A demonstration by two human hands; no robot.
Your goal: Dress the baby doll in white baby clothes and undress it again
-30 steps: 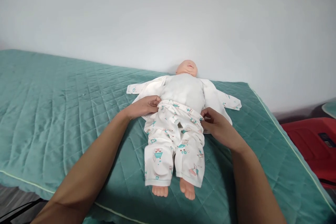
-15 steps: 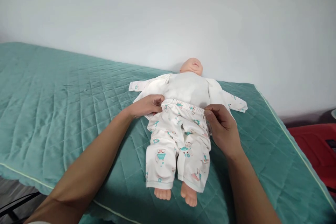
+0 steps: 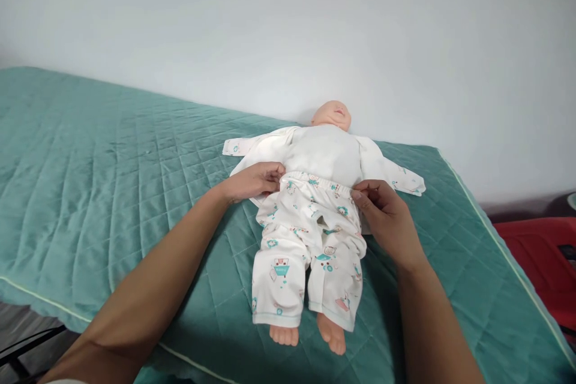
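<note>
A baby doll [image 3: 323, 153] lies on its back on a teal quilted bed [image 3: 112, 180], head toward the wall. It wears white printed trousers [image 3: 308, 252], and an open white printed top [image 3: 389, 171] is spread under it with both sleeves out. My left hand [image 3: 254, 181] pinches the trouser waistband at the doll's left-hand side of the picture. My right hand [image 3: 384, 216] pinches the waistband on the other side. The doll's bare feet [image 3: 310, 336] stick out of the trouser legs near the bed's front edge.
A pale wall [image 3: 288, 24] runs right behind the bed. A red plastic object [image 3: 540, 264] stands on the floor past the bed's right edge. The bed's front edge crosses the lower left of the picture.
The waistband has come a little higher on the doll's belly. My right hand has turned and risen with it; my left hand has barely shifted. The view has drifted slightly.
</note>
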